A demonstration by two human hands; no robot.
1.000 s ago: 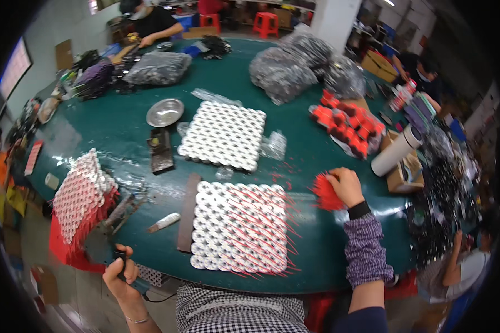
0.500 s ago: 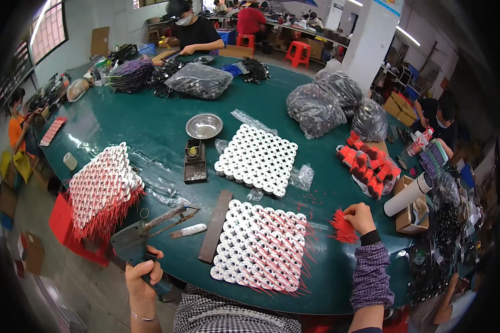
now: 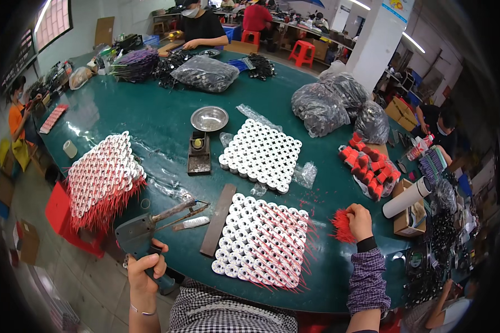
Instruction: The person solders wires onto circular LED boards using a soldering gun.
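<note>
My left hand [image 3: 144, 275] is wrapped round the handle of a grey-green soldering gun [image 3: 134, 236], its tip pointing right above the table. At the right, the fingers of my right hand [image 3: 360, 223] are pinched together at a small heap of short red wires [image 3: 341, 225]; the fingertips are partly hidden. Between my hands lies a block of white ring-shaped parts [image 3: 233, 244] in rows. Thin red wires lie slantwise across its middle and right, their ends sticking out past the edge. A dark flat bar [image 3: 218, 221] rests along the block's left side.
Behind the block sit more white ring parts [image 3: 261, 152], a metal dish [image 3: 209, 118] and a small dark stand [image 3: 199, 155]. A wired stack [image 3: 103, 177] rests at the left by a red stool [image 3: 66, 216]. Red-black parts [image 3: 372, 169] and a white cylinder [image 3: 406, 197] are right.
The soldering gun has shifted slightly right and its tip a little lower in view. My right hand stays at the red wires, its fingers closer over the heap. The view has tilted slightly.
</note>
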